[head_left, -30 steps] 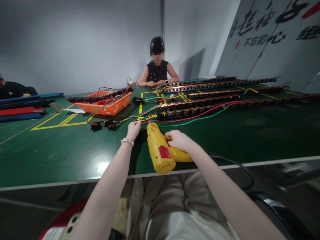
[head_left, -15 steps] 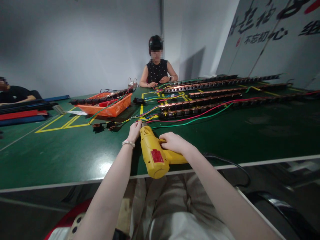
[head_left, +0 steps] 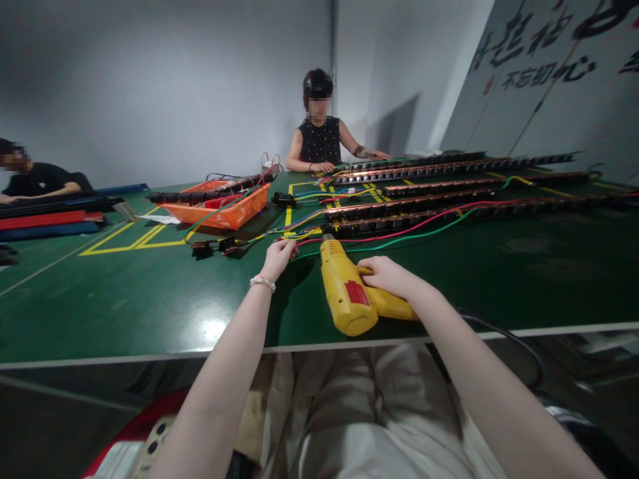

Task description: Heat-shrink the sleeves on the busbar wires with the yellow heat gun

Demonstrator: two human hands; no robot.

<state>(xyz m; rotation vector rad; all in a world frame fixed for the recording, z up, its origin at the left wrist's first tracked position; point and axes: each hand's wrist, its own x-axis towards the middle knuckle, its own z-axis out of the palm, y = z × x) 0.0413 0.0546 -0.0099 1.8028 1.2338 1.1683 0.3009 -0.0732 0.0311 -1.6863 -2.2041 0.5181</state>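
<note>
My right hand (head_left: 387, 275) is wrapped round the handle of a yellow heat gun (head_left: 345, 287) with a red label, its nozzle aimed away from me at the wire ends. My left hand (head_left: 277, 257), with a bead bracelet at the wrist, is closed on a bundle of coloured wires (head_left: 319, 238) in front of the nozzle. Red and green wires (head_left: 419, 229) run from there to long dark strips with copper bars (head_left: 424, 203) on the green table (head_left: 124, 299). The heat gun's black cord (head_left: 504, 332) trails off the table edge at right.
An orange tray (head_left: 224, 209) with parts and wires sits left of centre, and black connectors (head_left: 212, 248) lie before it. A person in a dark top sits across the table with hands on the strips. Another person leans at far left by red and blue rails (head_left: 50, 223).
The heat gun and my right hand have shifted to the right, away from my left hand. The person opposite has stretched one arm out over the strips.
</note>
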